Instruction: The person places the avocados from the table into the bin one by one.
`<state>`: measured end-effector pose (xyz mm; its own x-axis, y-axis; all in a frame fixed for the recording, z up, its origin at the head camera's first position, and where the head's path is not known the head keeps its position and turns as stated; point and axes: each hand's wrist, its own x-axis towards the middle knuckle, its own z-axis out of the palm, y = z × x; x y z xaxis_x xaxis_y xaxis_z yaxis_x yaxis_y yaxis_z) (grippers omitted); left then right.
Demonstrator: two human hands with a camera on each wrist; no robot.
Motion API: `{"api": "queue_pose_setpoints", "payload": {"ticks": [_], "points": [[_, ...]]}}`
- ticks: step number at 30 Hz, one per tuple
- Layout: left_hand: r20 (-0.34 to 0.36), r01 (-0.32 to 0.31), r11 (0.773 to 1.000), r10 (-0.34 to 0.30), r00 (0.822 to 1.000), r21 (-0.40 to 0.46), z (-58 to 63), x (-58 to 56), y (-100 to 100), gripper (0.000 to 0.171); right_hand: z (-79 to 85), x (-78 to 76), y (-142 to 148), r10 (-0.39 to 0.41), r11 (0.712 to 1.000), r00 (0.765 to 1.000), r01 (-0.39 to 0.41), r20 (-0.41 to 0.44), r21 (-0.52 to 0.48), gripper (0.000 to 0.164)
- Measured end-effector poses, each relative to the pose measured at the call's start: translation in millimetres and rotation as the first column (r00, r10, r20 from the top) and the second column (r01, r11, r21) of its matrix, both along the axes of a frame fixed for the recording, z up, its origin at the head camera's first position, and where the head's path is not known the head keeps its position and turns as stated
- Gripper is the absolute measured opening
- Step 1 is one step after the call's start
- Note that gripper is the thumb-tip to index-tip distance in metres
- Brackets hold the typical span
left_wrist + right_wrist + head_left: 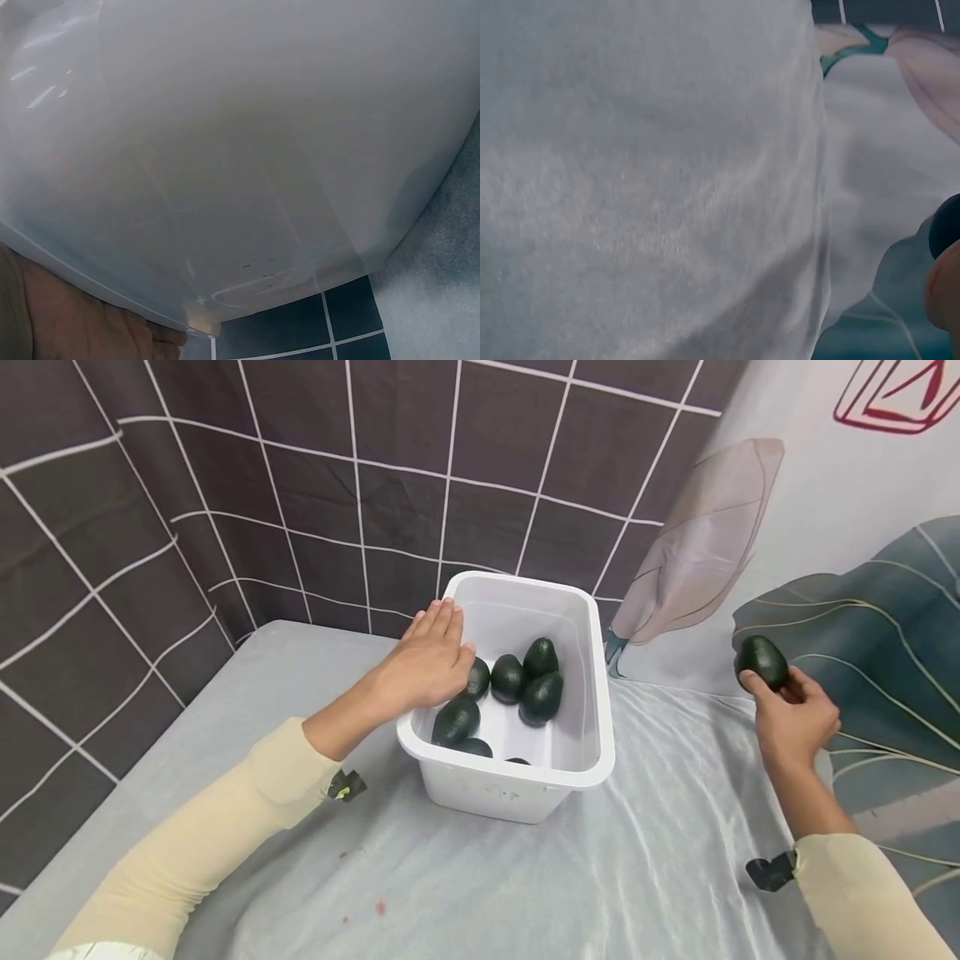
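Observation:
A white plastic tub (517, 781) stands on the cloth-covered table, with several dark green avocados (541, 697) lying in its bottom. My left hand (427, 662) rests on the tub's left rim, its fingers straight and close together. In the left wrist view that hand (82, 322) lies along the rim beside the tub's outer wall (247, 187). Off to the right, my right hand (797, 714) holds up one avocado (762, 662) between thumb and fingers. The right wrist view catches only a thumb (945, 289) and a dark edge of that avocado (948, 225).
A pale grey cloth (420, 885) with wrinkles and a few small stains covers the table. Behind the tub hangs a dark tile-patterned curtain (405, 502). A white sheet printed with large leaves (847, 618) hangs at the right, past the table's edge.

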<state>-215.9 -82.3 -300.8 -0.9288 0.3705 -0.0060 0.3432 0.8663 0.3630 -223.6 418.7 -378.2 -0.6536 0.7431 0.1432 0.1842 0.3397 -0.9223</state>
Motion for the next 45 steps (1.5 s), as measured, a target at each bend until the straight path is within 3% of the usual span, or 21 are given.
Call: {"api": "queue_pose_setpoints", "payload": {"ticks": [9, 22, 39, 45], "points": [[-0.006, 0.001, 1.0, -0.001, 1.0, 0.001, -1.8, -0.4, -0.6, 0.076, 8.6, 4.0, -22.2, 0.102, 0.991, 0.994, -0.105, 0.042, 0.078, 0.069], [-0.011, 0.002, 1.0, -0.002, 1.0, 0.009, -1.5, 0.1, -1.3, 0.075, 16.3, 6.9, -52.8, 0.214, 0.967, 0.976, -0.205, -0.045, 0.154, 0.067], [-0.008, 0.004, 1.0, -0.004, 1.0, 0.008, -0.6, 0.6, -1.8, 0.076, 29.3, 14.2, -97.9, 0.38, 0.911, 0.921, -0.356, -0.089, 0.208, 0.063], [-0.012, 0.006, 1.0, -0.006, 1.0, 0.008, -0.6, 0.3, -1.1, 0.076, 30.6, 14.5, -105.1, 0.407, 0.904, 0.907, -0.382, -0.112, 0.192, 0.063]]}}
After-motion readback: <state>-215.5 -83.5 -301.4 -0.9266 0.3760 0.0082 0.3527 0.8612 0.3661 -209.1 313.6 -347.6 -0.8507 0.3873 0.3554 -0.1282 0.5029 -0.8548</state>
